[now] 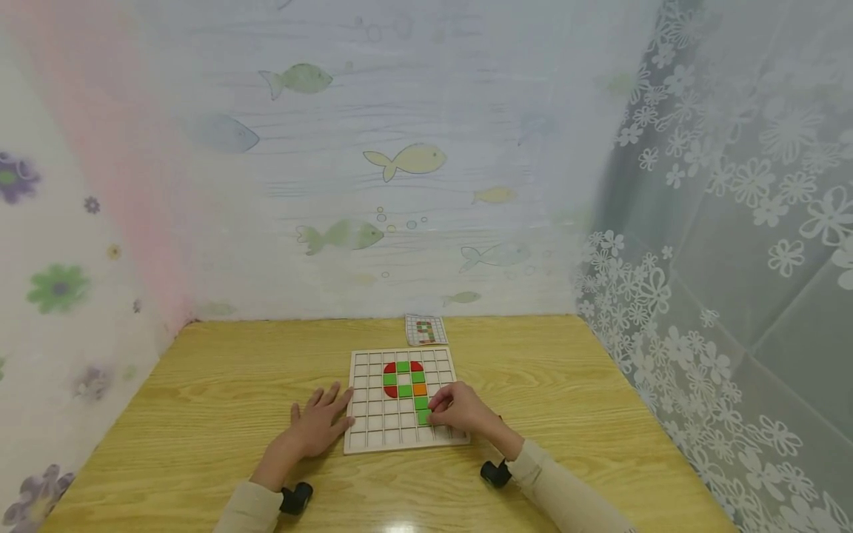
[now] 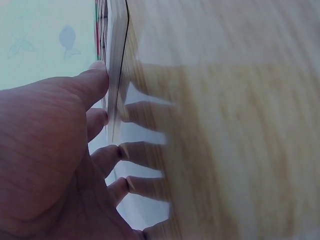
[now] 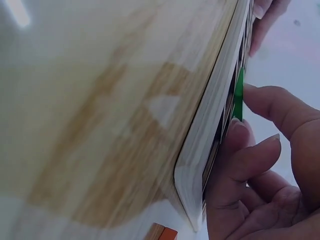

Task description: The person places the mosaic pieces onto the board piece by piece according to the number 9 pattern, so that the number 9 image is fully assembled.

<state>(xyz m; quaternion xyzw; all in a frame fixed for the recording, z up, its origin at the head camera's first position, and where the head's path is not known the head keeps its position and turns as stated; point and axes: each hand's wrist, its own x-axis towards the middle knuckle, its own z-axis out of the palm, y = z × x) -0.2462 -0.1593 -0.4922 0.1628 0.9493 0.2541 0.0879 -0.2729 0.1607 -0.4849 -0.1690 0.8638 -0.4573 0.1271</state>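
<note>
A square wooden grid board lies on the table, with red, green and one orange piece set in its cells in the shape of a 9. At the lower end of that shape, my right hand pinches a green square tile with thumb and fingertips. In the right wrist view this green tile stands slightly tilted at the board's surface. My left hand rests with spread fingers at the board's left edge, thumb and index finger touching it. The left wrist view shows the thumb against the board's side.
Behind the board lies a small pattern card printed with a coloured 9 on a grid. An orange piece lies beside the board in the right wrist view. Patterned sheets stand around the wooden table at the back and sides.
</note>
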